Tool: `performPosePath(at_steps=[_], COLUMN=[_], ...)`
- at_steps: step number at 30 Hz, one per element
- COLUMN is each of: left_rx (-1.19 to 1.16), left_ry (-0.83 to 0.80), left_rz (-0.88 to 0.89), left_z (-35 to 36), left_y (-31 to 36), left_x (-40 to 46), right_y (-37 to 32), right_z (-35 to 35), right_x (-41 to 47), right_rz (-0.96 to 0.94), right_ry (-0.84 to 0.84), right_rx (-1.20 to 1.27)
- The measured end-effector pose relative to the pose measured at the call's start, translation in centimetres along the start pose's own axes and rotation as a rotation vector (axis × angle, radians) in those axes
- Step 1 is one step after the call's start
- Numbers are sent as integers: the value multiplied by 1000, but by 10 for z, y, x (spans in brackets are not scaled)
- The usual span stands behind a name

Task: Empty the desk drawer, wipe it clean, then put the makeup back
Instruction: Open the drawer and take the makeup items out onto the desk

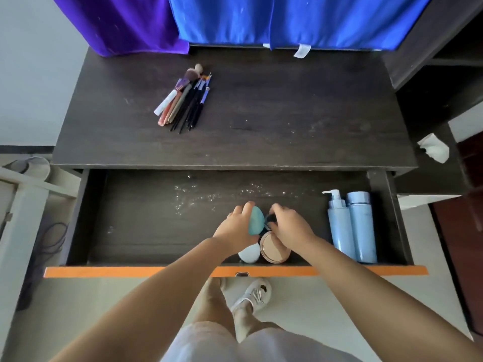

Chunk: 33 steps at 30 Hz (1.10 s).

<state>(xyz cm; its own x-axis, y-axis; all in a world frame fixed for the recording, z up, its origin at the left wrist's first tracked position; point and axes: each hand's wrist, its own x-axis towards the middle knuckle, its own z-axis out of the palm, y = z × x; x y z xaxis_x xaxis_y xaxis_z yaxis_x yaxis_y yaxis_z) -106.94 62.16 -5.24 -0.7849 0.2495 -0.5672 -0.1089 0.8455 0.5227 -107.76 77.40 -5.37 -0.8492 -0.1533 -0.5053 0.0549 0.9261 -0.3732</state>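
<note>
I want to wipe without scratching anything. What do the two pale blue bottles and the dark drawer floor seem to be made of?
The two pale blue bottles look like smooth plastic with a soft satin sheen, though frosted glass is possible. The dark drawer floor shows faint wood grain, likely matte laminate or veneer, dusted with white specks.

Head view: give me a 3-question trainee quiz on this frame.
1. True or false: the brushes lie in the drawer.
2. What does the left hand grip? A) teal sponge B) bottle C) tissue
3. How many blue bottles stand at the drawer's right end?

Key: 1. False, they lie on the desk. 2. A, the teal sponge. 3. Two.
</note>
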Motion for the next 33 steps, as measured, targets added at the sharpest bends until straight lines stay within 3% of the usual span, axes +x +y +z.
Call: performPosePath(at_steps=[5, 9, 14, 22, 28, 30, 33], left_rx=[-121, -185, -211, -24, -45, 1, 54], left_ry=[63, 248, 388, 300, 248, 372, 684], left_rz=[55, 189, 157, 86, 79, 124, 352], left_z=[-40, -108, -181, -214, -209, -199, -167], left_y=[6, 26, 44, 42, 46, 44, 36], left_x=[-10, -3, 62, 121, 126, 116, 79], right_y=[1, -18, -44, -58, -58, -58, -52], right_z=[-44, -107, -158, -164, -163, -164, -153], right_x=[0, 18, 83, 145, 146, 132, 94], right_rz=[-101, -209, -161, -169, -175, -192, -322], right_ry=[75, 293, 413, 386, 370, 443, 579], right_rx=[16, 136, 124, -76, -33, -23, 111])
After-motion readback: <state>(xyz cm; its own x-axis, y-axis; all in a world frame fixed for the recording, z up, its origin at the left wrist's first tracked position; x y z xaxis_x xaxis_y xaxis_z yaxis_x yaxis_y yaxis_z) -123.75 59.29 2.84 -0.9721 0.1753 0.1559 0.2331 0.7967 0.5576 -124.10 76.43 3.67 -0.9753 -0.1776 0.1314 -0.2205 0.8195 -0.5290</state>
